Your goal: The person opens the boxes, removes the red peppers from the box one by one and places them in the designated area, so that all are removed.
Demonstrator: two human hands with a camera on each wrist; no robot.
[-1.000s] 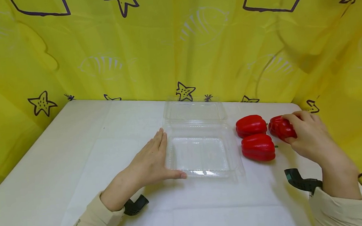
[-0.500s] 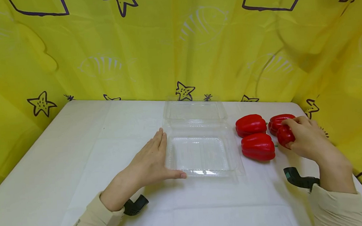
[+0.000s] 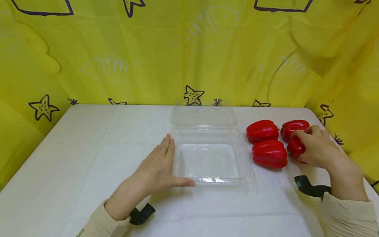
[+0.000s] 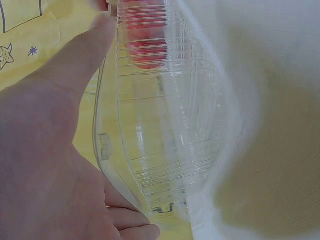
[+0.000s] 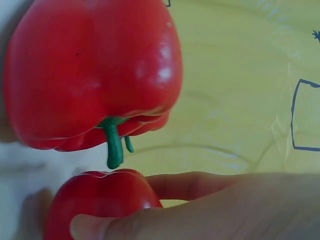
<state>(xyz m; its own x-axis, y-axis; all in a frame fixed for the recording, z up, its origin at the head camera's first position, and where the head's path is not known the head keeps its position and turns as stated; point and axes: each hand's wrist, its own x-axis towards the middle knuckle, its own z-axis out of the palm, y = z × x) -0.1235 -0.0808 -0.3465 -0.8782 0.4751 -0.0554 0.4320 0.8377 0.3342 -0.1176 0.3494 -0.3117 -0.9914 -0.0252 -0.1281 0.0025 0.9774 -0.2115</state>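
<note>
In the head view my left hand (image 3: 155,168) lies against the left side of a clear plastic clamshell container (image 3: 209,161), fingers straight and thumb along its front edge. The hinged lid (image 3: 204,116) lies back, away from me. In the left wrist view the hand's thumb and fingers spread along the container's rim (image 4: 101,145). My right hand (image 3: 318,150) grips a red bell pepper (image 3: 295,147) by its sides, thumb across it in the right wrist view. Close beside it lies another red bell pepper (image 5: 95,65), its green stem pointing at the held one.
Two red bell peppers, a rear one (image 3: 262,131) and a front one (image 3: 269,154), lie right of the container. Another pepper (image 3: 294,126) sits behind the held one. A yellow patterned curtain (image 3: 185,52) surrounds the back and sides of the white table (image 3: 112,146).
My right hand has brought its pepper toward me and slightly left, baring another pepper behind it. My left hand and the container have stayed put.
</note>
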